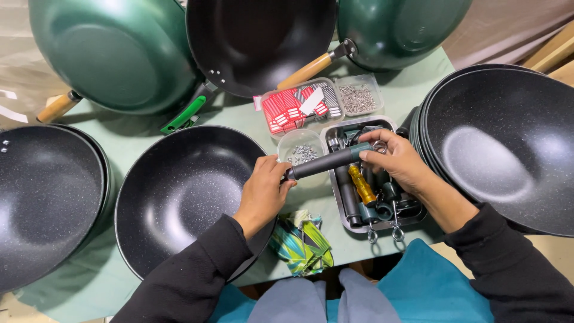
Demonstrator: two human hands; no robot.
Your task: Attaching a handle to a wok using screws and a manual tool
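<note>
A black speckled wok [179, 197] lies in front of me on the green table. My left hand [263, 190] rests on its right rim and grips the near end of a dark grey pan handle [326, 161]. My right hand [397, 160] pinches the far end of that handle, by its green tip, above a metal tray [338, 203]. The tray holds more dark handles, a yellow-handled screwdriver [362, 185] and metal hanging loops.
Stacked black woks stand at right [502, 149] and left [42, 197]. Green woks with wooden handles lean at the back [113, 54]. Clear boxes hold red packets [293, 107], small screws [357, 98] and washers [302, 152]. A striped cloth [302, 242] lies near the front edge.
</note>
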